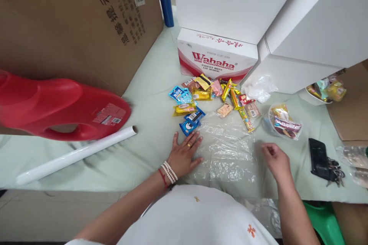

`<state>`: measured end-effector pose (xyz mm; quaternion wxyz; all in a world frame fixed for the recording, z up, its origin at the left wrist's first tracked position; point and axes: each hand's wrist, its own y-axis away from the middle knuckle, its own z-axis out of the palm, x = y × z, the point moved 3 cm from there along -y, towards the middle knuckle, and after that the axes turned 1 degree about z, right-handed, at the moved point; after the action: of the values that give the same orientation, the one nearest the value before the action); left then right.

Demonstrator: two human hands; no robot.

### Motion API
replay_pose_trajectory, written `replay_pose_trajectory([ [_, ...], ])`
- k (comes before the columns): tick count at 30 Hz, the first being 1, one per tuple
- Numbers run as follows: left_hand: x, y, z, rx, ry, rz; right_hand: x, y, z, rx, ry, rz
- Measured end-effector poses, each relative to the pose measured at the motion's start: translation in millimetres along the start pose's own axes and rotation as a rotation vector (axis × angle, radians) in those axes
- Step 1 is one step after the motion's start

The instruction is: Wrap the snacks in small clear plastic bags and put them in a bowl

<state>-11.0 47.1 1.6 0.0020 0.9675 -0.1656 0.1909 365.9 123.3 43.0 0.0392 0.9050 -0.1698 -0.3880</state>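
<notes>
My left hand lies flat with its fingers spread, on the left edge of a clear plastic sheet or bag spread over the cloth. Its fingertips reach close to blue snack packets. Just right of the plastic, my right hand is closed with curled fingers; whatever is between them is hidden. Beyond the plastic lies a loose pile of wrapped snacks, with a yellow packet, a light-blue packet and a thin yellow stick pack. A clear bowl of wrapped snacks stands beyond my right hand.
A Wahaha carton and white boxes stand behind the pile. Crumpled plastic lies beside it. A red jug, white roll and large cardboard box are left; a phone and keys right.
</notes>
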Motion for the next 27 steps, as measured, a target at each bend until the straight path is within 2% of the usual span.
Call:
replay_pose_trajectory([
  [2, 0.6, 0.3, 0.7, -0.004, 0.002, 0.010, -39.3, -11.8, 1.1, 0.125, 0.079, -0.206],
  [3, 0.6, 0.1, 1.2, -0.005, 0.005, 0.013, -64.5, -17.7, 10.6, 0.105, 0.091, -0.330],
  [5, 0.0, -0.4, 2.2, -0.002, 0.013, 0.019, -119.1, -28.2, 45.7, -0.062, 0.148, -0.600],
  [7, -1.2, -0.3, 3.4, 0.004, 0.015, 0.028, -169.8, -38.2, 91.0, -0.170, 0.283, -0.785],
  [10, -2.4, 0.7, 4.6, 0.009, 0.013, 0.043, -230.2, -56.7, 156.8, -0.228, 0.485, -0.881],
  [12, -2.7, 1.4, 4.4, 0.011, 0.018, 0.044, -260.9, -71.6, 187.0, -0.167, 0.563, -0.893],
  [15, -3.3, 2.0, 2.4, 0.020, 0.043, 0.024, -290.0, -97.2, 209.5, -0.064, 0.645, -0.792],
  [18, -4.2, 1.9, 0.4, 0.023, 0.093, 0.015, -302.0, -115.7, 216.5, -0.082, 0.739, -0.695],
  [19, -4.6, 1.8, 0.0, 0.020, 0.110, 0.018, -305.2, -118.0, 217.1, -0.063, 0.756, -0.717],
  [21, -5.3, 1.6, -0.4, 0.011, 0.132, 0.027, -312.6, -115.6, 221.2, -0.047, 0.772, -0.886],
  [22, -5.6, 1.4, -0.6, 0.007, 0.137, 0.029, -316.2, -111.6, 226.0, -0.084, 0.782, -1.005],
  [24, -5.9, 0.9, -1.5, 0.003, 0.131, 0.023, -322.3, -103.7, 240.4, -0.245, 0.826, -1.174],
  [25, -5.8, 0.6, -2.2, 0.001, 0.124, 0.018, -325.3, -101.5, 248.1, -0.333, 0.859, -1.189],
  [27, -5.1, -0.2, -3.8, -0.003, 0.105, 0.013, -333.2, -101.8, 259.3, -0.421, 0.917, -1.105],
])
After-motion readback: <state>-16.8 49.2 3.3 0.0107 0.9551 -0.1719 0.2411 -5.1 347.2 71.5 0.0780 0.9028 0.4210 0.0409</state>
